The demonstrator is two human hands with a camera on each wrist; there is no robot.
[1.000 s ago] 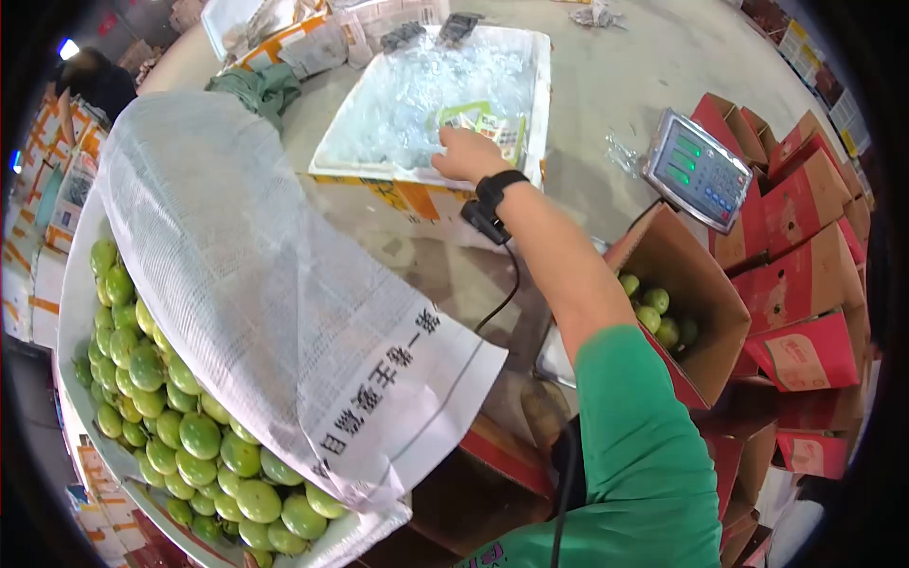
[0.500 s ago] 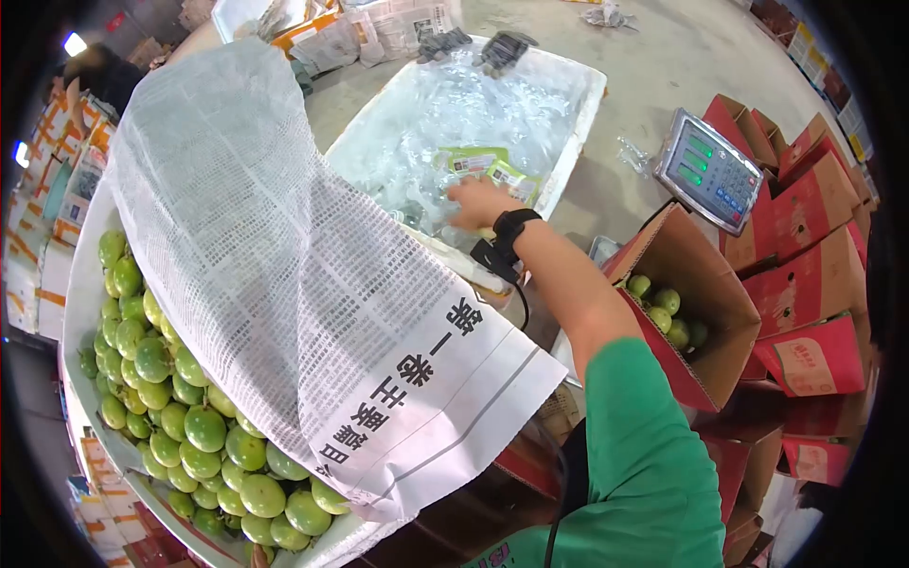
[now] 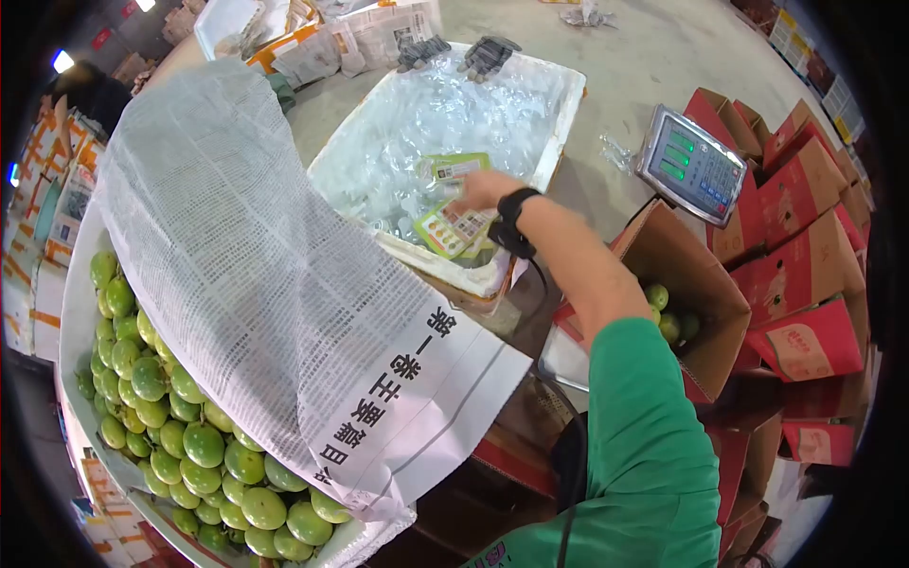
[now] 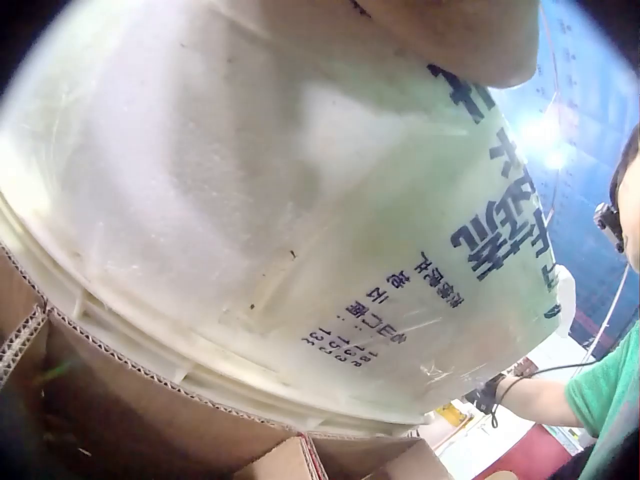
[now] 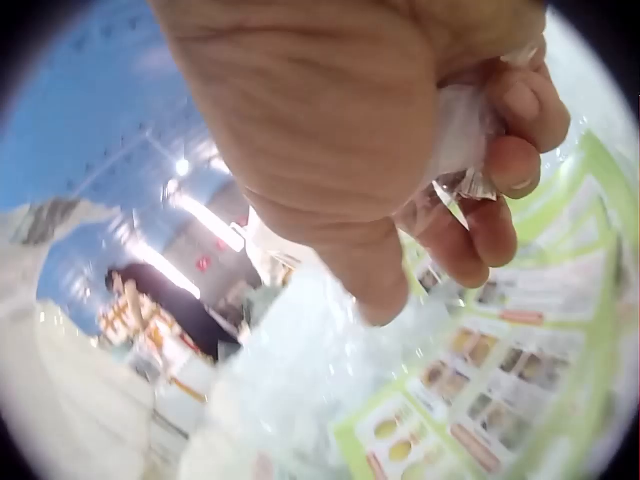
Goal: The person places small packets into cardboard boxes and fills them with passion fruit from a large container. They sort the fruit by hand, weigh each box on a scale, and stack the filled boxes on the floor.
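Note:
In the head view my right hand (image 3: 485, 189) is inside a white foam box (image 3: 570, 104) full of clear plastic bags (image 3: 407, 133). Its fingers curl around crinkled clear plastic (image 5: 468, 130) in the right wrist view. Green-bordered printed cards (image 3: 453, 232) lie under and beside this hand. Part of my left hand (image 4: 470, 35) shows at the top of the left wrist view, against a whitish tub (image 4: 200, 250) with dark printed characters; its fingers are out of sight. Green round fruit (image 3: 204, 443) fill a white container, partly covered by a newspaper sheet (image 3: 275, 246).
A lit scale display (image 3: 693, 161) stands right of the foam box. Below it an open carton (image 3: 701, 284) holds several green fruit, with red cartons (image 3: 805, 265) stacked behind. Grey gloves (image 3: 488, 57) hang on the foam box's far rim. Another person (image 5: 170, 300) is in the background.
My right hand has moved among the bags and cards, and its fingers have closed. One card has shifted toward the near edge of the foam box. The newspaper sheet has swung slightly.

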